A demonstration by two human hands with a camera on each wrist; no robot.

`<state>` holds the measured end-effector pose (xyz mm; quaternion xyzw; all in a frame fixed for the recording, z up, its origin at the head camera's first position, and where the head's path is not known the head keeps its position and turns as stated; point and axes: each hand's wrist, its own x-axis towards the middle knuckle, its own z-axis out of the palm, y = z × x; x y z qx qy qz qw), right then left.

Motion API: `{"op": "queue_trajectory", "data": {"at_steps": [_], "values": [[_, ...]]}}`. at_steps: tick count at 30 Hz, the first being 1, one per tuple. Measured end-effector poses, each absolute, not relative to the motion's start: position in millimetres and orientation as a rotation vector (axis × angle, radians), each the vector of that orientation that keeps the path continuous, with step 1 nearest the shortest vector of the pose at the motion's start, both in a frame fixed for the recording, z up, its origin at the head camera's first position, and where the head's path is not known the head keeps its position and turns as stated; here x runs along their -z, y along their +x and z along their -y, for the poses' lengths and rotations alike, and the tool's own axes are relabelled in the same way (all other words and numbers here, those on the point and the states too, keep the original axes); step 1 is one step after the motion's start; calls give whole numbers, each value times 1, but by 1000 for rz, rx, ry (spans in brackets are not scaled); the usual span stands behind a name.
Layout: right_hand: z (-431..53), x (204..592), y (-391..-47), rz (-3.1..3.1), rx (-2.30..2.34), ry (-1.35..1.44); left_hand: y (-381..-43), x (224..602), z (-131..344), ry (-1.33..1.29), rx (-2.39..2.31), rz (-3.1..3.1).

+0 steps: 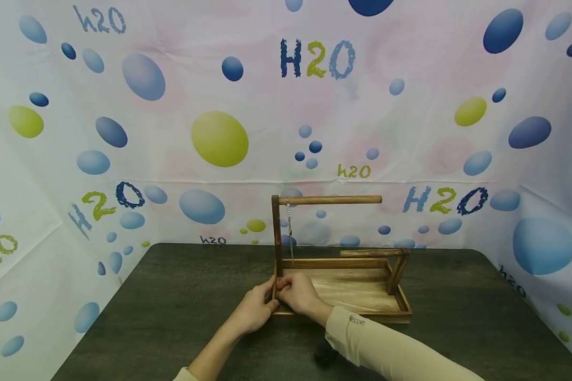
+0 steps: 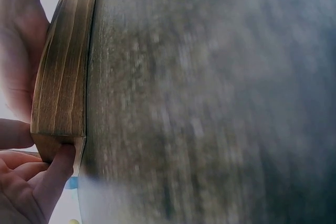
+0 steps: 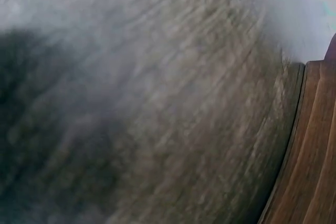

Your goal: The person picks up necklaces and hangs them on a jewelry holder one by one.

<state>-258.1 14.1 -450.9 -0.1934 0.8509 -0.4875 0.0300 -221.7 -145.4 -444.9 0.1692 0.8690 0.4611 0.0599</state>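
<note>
Tabletop [image 1: 195,275]: dark, with streaky grain, spreading under the fingers [image 1: 284,288] and out to both sides of them; blurred in both wrist views.
Backdrop [image 1: 267,26]: pale and printed with ovals, beyond the fingers and round to left and right — creased, with a level fold [image 1: 410,182] above them.
Main lettering [image 1: 316,59]: "H2O" in dark blue, yellow-green and light blue, high above the fingers.
Side lettering [image 1: 442,201]: another "H2O", up and well to the right of the fingers.
Yellow-green oval [image 1: 220,138]: large, printed up and left of the fingers.
Black object [image 1: 324,355]: on the near side of the fingers, slightly to their right — too dark to identify.
</note>
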Motion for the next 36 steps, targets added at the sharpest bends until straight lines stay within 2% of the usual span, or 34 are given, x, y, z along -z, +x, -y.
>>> {"op": "queue_trajectory", "data": {"at_steps": [19,36], "values": [[-12,451,-262,-2822,1285,-727,-223,443,145,524,-1424,-2619],[-13,453,-262,-2832,1131,-698,-222,445,145,521,-1396,-2637]]}}
